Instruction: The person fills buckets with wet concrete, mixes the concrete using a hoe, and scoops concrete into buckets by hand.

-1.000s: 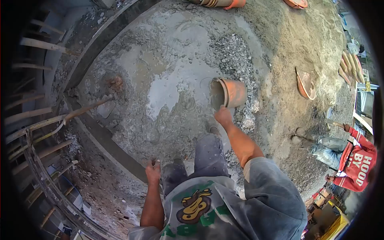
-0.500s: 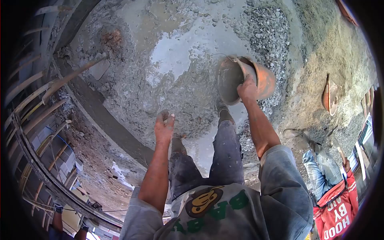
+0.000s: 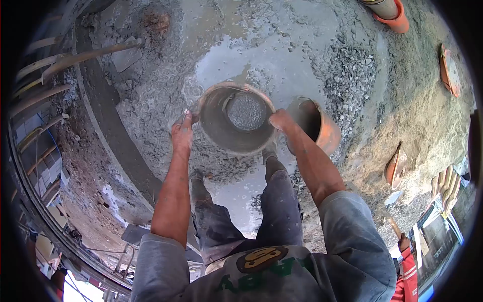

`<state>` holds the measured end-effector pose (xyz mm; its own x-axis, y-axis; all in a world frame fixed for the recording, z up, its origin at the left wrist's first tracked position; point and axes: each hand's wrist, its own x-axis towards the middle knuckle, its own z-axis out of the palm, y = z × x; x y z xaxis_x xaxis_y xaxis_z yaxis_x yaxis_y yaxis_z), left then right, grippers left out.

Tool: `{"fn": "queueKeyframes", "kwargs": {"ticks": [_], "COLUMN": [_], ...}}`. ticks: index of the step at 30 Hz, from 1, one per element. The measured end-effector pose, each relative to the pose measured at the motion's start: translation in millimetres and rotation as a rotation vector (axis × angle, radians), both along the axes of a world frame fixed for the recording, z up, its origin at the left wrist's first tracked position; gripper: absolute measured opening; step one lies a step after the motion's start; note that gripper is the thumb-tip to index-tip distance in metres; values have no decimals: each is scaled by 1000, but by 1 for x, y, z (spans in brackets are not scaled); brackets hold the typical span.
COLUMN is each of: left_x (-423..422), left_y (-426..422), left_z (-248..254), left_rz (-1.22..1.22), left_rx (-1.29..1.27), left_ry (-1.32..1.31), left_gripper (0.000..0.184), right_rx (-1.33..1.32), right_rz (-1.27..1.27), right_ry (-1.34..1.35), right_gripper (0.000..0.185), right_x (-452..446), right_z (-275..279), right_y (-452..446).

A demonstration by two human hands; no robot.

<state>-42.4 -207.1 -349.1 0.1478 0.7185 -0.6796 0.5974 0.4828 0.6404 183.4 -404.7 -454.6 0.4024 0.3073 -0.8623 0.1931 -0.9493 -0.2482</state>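
Note:
A mud-coated bucket hangs between my two hands over the wet ground, its mouth facing up at me. Grey, bubbly liquid shows at its bottom. My left hand is closed at the left edge of the rim, and my right hand grips the right edge. Just beyond my right wrist, a second orange, mud-smeared bucket lies tilted on the ground, partly hidden behind my forearm. My boots stand below the held bucket in wet grey mix.
Grey gravel is heaped right of the wet mix. A wooden-handled tool lies at upper left, beside a low concrete edge. Pans lie on the sand at right. Another bucket is at top right; a person's red sleeve shows lower right.
My right hand has left the tilted bucket, now lower on the ground, and moved left to another bucket. My left hand, empty before, has risen and closed on that bucket's rim.

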Motion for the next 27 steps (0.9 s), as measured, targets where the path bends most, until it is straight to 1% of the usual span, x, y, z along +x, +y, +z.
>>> {"fn": "queueKeyframes", "kwargs": {"ticks": [1,2,3,4,5,6,7,8,9,10,12,13,14,16,17,18,20,22,23,24,26,27], "left_x": [11,18,30,44,57,70,83,96,109,121,132,126,112,69,39,11,-35,-90,-109,-131,-180,-210], "left_y": [-14,-32,-48,-61,-76,-92,-110,-128,-148,-165,-192,-205,-226,-245,-244,-246,-249,-249,-234,-220,-214,-208], "left_z": [-2,-7,-14,-25,-41,-59,-79,-102,-124,-148,-194,-217,-241,-260,-258,-257,-249,-248,-233,-215,-202,-195], "left_rz": [50,110,156,191,178,161,113,63,42,15,6,15,26,11,8,15,135,175,220,268,314,341], "left_rx": [-50,-103,-191,-271,-305,-336,-348,-358,-413,-471,-527,-519,-516,-526,-533,-533,-620,-625,-636,-655,-684,-694], "left_ry": [-78,-151,-205,-270,-271,-277,-335,-396,-469,-545,-523,-523,-521,-519,-523,-531,-595,-563,-575,-577,-532,-500], "left_gripper": [44,47,49,52,49,47,48,48,49,50,51,52,53,53,52,51,46,43,42,41,38,36], "right_rx": [-8,-21,49,10,54,65,124,202,162,165,150,124,166,224,248,250,256,266,206,242,226,262], "right_rz": [51,109,306,231,289,299,262,312,283,279,285,260,313,398,385,314,281,241,209,188,207,221], "right_ry": [19,43,-73,-175,-335,-468,-506,-687,-731,-777,-858,-821,-829,-832,-817,-765,-778,-801,-774,-770,-725,-699], "right_gripper": [37,36,35,34,33,30,34,51,69,72,80,87,87,87,88,87,86,85,84,82,81,82], "right_x": [16,33,57,78,106,125,134,140,139,130,100,88,78,46,26,2,-48,-102,-126,-148,-191,-214], "right_z": [12,7,-43,-3,-24,-13,17,5,-2,-6,-19,-41,-53,-66,-67,-68,-73,-81,-80,-79,-73,-73], "right_y": [17,38,27,41,28,24,25,11,5,5,1,-4,-8,-29,-38,-43,-48,-48,-49,-52,-43,-35]}}
